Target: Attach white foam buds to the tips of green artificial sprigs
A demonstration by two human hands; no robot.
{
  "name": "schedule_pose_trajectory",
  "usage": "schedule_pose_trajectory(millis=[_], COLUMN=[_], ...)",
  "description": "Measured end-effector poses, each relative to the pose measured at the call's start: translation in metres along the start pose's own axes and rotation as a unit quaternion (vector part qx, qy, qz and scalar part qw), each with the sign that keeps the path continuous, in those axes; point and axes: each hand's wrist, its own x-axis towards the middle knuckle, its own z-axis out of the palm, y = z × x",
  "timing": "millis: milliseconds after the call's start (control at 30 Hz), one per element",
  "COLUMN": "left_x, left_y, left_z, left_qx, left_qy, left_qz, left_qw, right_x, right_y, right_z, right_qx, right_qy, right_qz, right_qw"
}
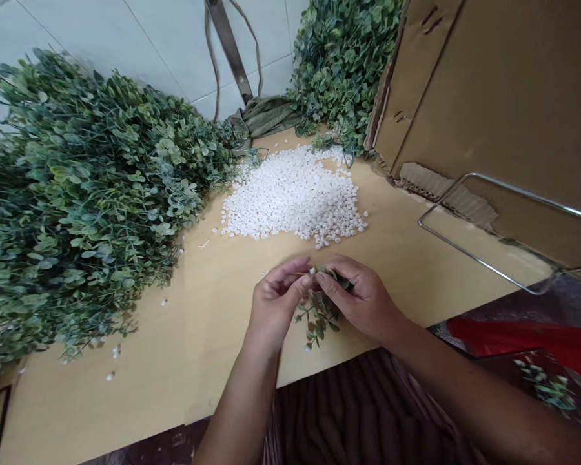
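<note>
Close together above the table's near edge, both my hands are closed in pinches. Between the thumb and fingers of my left hand (281, 294) is a small white bud (312, 271). My right hand (361, 294) grips an artificial leafy sprig (317, 318), whose stems hang down between the hands. The bud touches or nearly touches a sprig tip; the fingers hide the exact contact. One white bud (308, 347) shows at the sprig's lower end. Just beyond my hands lies a wide pile of small white buds (290, 194).
A large heap of artificial greenery (101, 168) covers the left of the table (213, 336). More greenery (346, 64) stands at the back, beside a cardboard box (503, 116). A bent metal wire frame (479, 261) juts over the right side. At lower right lies a white-tipped sprig (549, 387).
</note>
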Motion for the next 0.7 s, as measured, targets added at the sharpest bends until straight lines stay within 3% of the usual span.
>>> schedule_pose_trajectory(millis=[133, 267, 367, 433, 467, 533, 633, 700], left_x=[-0.021, -0.026, -0.021, -0.019, -0.019, -0.020, -0.022, -0.022], left_y=[0.004, -0.004, -0.008, -0.007, -0.006, -0.003, 0.003, 0.008], left_z=[-0.012, -0.017, -0.016, -0.015, -0.015, -0.013, -0.010, -0.008], left_qx=[0.157, 0.189, 0.172, 0.158, 0.149, 0.135, 0.150, 0.179], left_qy=[0.017, 0.028, 0.061, 0.049, 0.036, 0.009, -0.013, -0.027], left_qz=[0.083, 0.071, 0.067, 0.065, 0.060, 0.054, 0.100, 0.149], left_qw=[0.984, 0.979, 0.981, 0.984, 0.986, 0.989, 0.984, 0.972], right_x=[0.001, -0.001, -0.002, -0.001, 0.000, 0.001, -0.001, -0.004], right_y=[0.001, -0.001, -0.005, -0.007, -0.007, -0.008, -0.006, -0.006], right_z=[0.003, 0.001, -0.014, -0.028, -0.034, -0.039, -0.028, -0.015], right_qx=[0.010, 0.042, 0.139, 0.239, 0.278, 0.288, 0.193, 0.180], right_qy=[0.017, 0.000, -0.107, -0.204, -0.225, -0.188, -0.107, -0.137], right_qz=[0.044, 0.047, 0.024, 0.010, 0.010, 0.042, 0.116, 0.134], right_qw=[0.999, 0.998, 0.984, 0.949, 0.934, 0.938, 0.968, 0.965])
